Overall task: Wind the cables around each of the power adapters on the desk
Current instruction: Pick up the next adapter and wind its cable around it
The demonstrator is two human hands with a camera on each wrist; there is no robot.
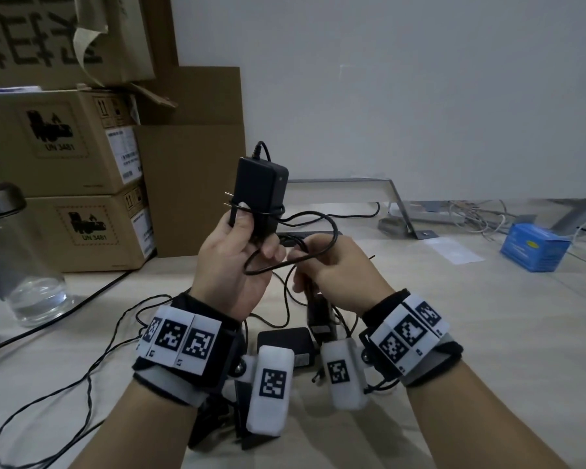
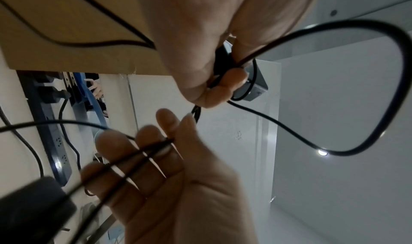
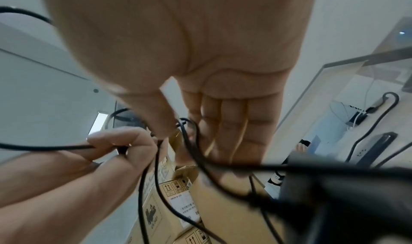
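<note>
Steadying the adapter (image 1: 262, 194) upright in your left hand (image 1: 232, 262) frees your right hand (image 1: 335, 269), grip pinching the cable (image 1: 322, 228), to loop it.

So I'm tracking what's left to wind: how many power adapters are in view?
3: one adapter held up in the left hand, two on the desk between the wrists. Others may be hidden.

Black adapter (image 1: 259, 194), black cable (image 1: 318, 228), blue box (image 1: 533, 247)
</note>
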